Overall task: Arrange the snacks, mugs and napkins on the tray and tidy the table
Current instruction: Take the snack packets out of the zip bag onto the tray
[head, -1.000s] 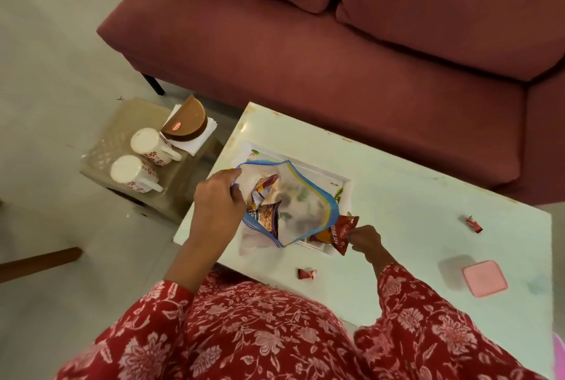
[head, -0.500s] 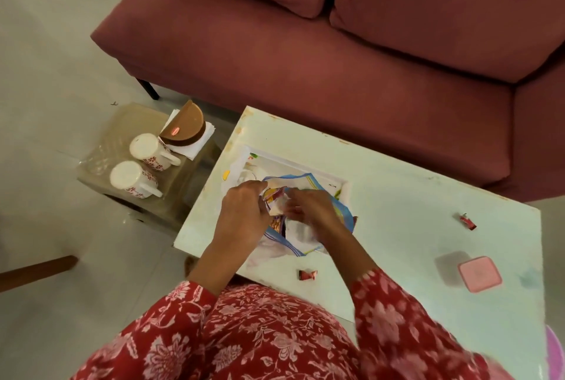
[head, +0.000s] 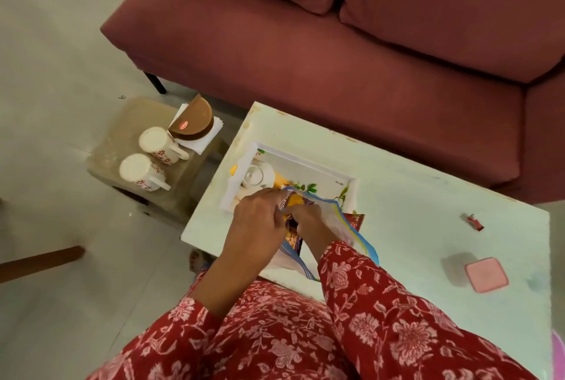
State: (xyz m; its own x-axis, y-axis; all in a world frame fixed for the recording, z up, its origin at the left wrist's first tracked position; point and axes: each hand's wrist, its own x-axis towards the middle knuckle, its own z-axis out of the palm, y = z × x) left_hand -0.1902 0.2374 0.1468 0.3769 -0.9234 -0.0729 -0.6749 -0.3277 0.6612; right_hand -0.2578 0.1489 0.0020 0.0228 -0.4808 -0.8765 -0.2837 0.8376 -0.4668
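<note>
A white tray (head: 308, 157) with a leaf print lies on the pale green table (head: 406, 211). Over its near edge my left hand (head: 256, 220) grips the mouth of a clear zip bag (head: 351, 228) with a blue rim. My right hand (head: 308, 220) reaches into the bag among orange and brown snack packets (head: 294, 202). A red snack packet (head: 357, 220) lies just right of the bag. Two white mugs (head: 153, 159) with red flowers stand on a low side stool (head: 134, 123), beside white napkins (head: 203, 142) under a brown half-round holder (head: 191, 118).
A red candy wrapper (head: 474, 222) and a pink square lid (head: 486, 274) lie on the table's right part. A maroon sofa (head: 336, 58) runs behind the table. A wooden chair leg (head: 39, 260) reaches in from the left over the tiled floor.
My right hand left the red packet beside the bag and moved into the bag's mouth, next to my left hand. The bag has sunk lower, uncovering more of the tray.
</note>
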